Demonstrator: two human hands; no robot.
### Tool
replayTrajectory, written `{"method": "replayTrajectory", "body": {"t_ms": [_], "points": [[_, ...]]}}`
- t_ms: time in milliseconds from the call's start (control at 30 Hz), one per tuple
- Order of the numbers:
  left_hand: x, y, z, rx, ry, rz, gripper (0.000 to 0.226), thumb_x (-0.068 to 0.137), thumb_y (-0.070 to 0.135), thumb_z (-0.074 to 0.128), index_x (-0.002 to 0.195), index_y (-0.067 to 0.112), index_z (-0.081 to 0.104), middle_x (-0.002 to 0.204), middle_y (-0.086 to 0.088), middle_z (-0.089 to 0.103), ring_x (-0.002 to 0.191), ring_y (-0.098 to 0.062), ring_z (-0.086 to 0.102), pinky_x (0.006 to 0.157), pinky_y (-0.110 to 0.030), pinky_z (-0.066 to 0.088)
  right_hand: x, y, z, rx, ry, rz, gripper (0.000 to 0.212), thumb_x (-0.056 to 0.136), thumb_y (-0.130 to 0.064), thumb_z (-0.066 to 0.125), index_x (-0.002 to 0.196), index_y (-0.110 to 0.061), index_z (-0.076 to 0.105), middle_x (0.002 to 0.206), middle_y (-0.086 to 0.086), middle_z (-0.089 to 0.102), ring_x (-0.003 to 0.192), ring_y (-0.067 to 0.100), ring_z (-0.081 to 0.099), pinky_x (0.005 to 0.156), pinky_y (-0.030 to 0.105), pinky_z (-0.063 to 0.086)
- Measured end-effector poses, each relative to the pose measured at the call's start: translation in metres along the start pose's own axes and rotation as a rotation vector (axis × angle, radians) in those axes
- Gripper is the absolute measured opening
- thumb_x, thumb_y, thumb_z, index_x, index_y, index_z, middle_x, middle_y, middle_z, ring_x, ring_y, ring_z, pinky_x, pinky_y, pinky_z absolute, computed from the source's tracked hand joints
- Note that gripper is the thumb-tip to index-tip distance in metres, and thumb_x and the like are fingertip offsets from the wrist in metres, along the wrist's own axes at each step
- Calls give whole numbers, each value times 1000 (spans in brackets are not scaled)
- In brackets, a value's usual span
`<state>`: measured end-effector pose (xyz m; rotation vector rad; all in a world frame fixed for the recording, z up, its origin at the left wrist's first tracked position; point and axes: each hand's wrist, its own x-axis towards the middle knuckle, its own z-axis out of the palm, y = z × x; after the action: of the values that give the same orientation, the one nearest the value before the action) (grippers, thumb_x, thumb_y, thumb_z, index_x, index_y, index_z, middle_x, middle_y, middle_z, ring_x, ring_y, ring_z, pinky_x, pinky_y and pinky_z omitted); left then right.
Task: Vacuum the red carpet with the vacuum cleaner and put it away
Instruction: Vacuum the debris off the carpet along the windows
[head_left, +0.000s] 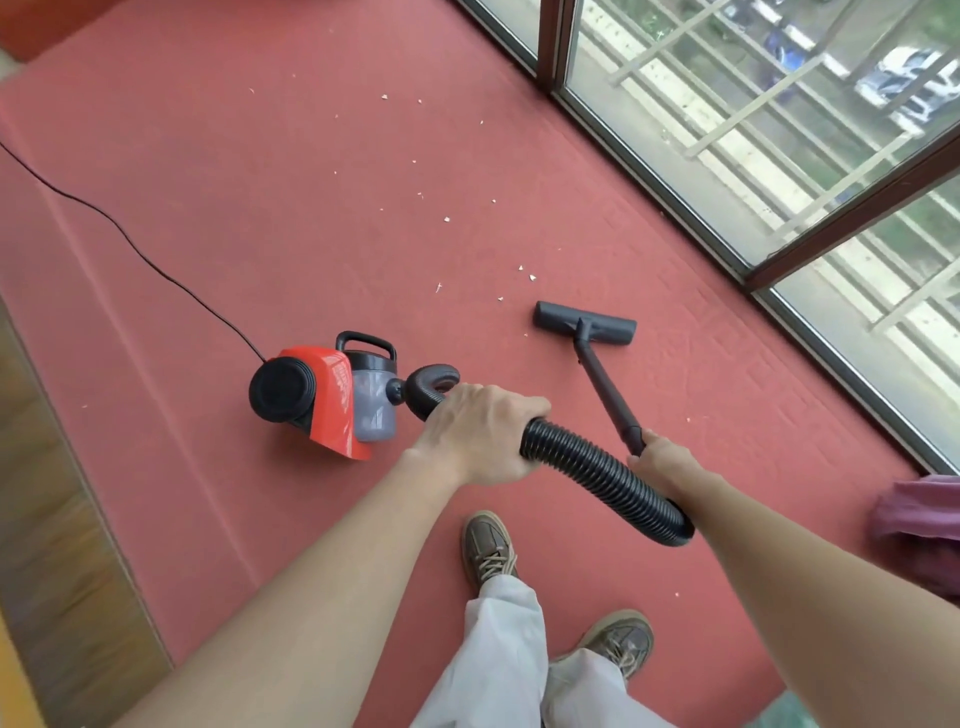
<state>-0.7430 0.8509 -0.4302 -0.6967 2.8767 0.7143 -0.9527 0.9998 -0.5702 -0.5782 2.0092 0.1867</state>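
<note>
The left hand (475, 431) is wrapped around the black hose (597, 475); the right hand (657, 460) is clamped on the wand (605, 389). The floor head (584, 322) rests flat on the red carpet (260, 208), white crumbs (524, 273) at its 11 o'clock. The vacuum cleaner (332, 397) sits at the left hand's 9 o'clock.

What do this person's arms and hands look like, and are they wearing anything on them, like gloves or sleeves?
Both arms are bare along all that shows: no sleeves reach into view. The left hand and right hand wear no gloves, and no watch, ring or bracelet shows. Lower down, the person wears light grey trousers and brown lace-up shoes.
</note>
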Motion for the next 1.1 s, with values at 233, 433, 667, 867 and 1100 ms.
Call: {"method": "replayTrajectory", "body": {"t_ms": [233, 433, 667, 867, 1100], "points": [[-11, 2, 3, 27, -115, 37, 18, 71, 39, 61, 81, 25, 56, 70, 0, 67, 69, -31, 66, 61, -34, 45, -57, 21, 32, -65, -108, -49, 51, 95, -35, 48, 144, -28, 36, 119, 13, 64, 105, 32, 64, 90, 35, 51], [-14, -16, -8, -22, 5, -50, 15, 70, 35, 57, 78, 24, 53, 61, 5, 55, 66, -34, 63, 59, -35, 43, 0, -34, 10, -8, 12, -18, 48, 92, -30, 50, 140, -24, 42, 111, 11, 62, 100, 34, 62, 90, 37, 51], [-10, -16, -6, 4, 86, -53, 18, 70, 32, 68, 75, 24, 53, 56, 8, 44, 60, -34, 60, 55, -32, 37, 21, -50, -7, -46, 86, 4, 48, 88, -24, 49, 137, -24, 46, 101, 9, 58, 87, 31, 57, 78, 33, 49], [5, 34, 15, 36, -58, 101, 16, 71, 36, 63, 82, 25, 57, 69, 3, 66, 65, -30, 65, 57, -32, 39, -24, 44, 15, 49, 56, 72, 43, 92, -33, 47, 135, -31, 44, 101, 9, 62, 87, 32, 61, 81, 35, 50], [31, 105, 51, 48, -263, 241, 18, 73, 39, 58, 85, 26, 54, 76, 3, 67, 72, -27, 66, 63, -33, 44, -83, 160, 57, 288, 54, 227, 36, 92, -30, 45, 128, -25, 48, 102, 10, 63, 94, 33, 61, 87, 35, 48]]}}
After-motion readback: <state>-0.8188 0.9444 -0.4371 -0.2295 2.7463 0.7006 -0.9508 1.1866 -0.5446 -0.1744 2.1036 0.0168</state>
